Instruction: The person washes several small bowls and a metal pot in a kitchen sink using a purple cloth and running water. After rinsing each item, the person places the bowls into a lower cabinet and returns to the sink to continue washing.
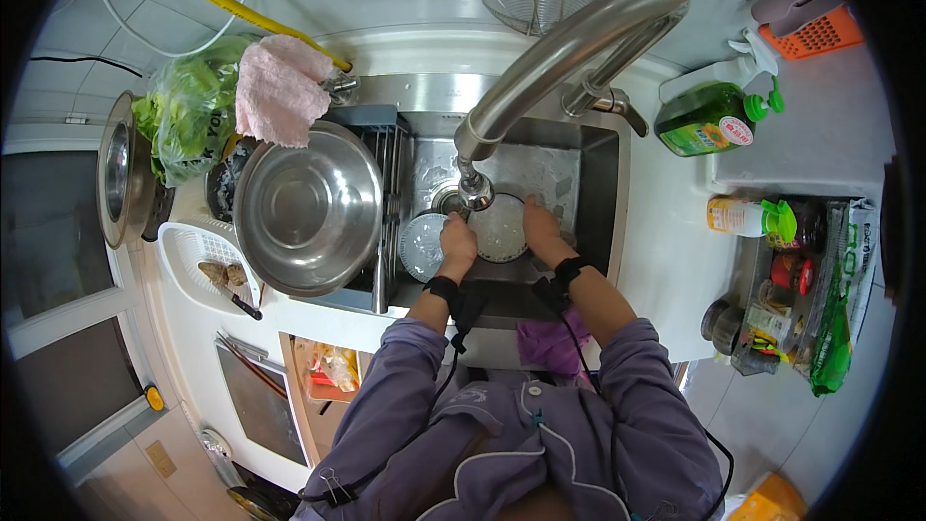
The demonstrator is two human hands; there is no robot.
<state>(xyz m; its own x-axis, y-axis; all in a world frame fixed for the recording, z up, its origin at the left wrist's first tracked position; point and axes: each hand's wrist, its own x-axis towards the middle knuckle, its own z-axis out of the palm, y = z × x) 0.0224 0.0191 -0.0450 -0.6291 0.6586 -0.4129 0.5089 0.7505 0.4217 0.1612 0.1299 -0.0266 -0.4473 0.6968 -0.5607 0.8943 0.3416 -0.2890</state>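
Observation:
In the stainless steel sink, a round pale bowl with a dark rim sits below the faucet head. Its inside looks wet and bubbly. My left hand grips the bowl's left edge, its fingertips partly hidden. At the right edge my right hand holds the rim, thumb pointing away from me. A second dish, pale with a patterned rim, rests in the sink just left of my left hand, which covers part of it.
A large steel basin rests on the dish rack left of the sink. The curved faucet arches over the sink. Purple cloth hangs at the front edge. A green soap bottle is at right; a knife lies by the white basket.

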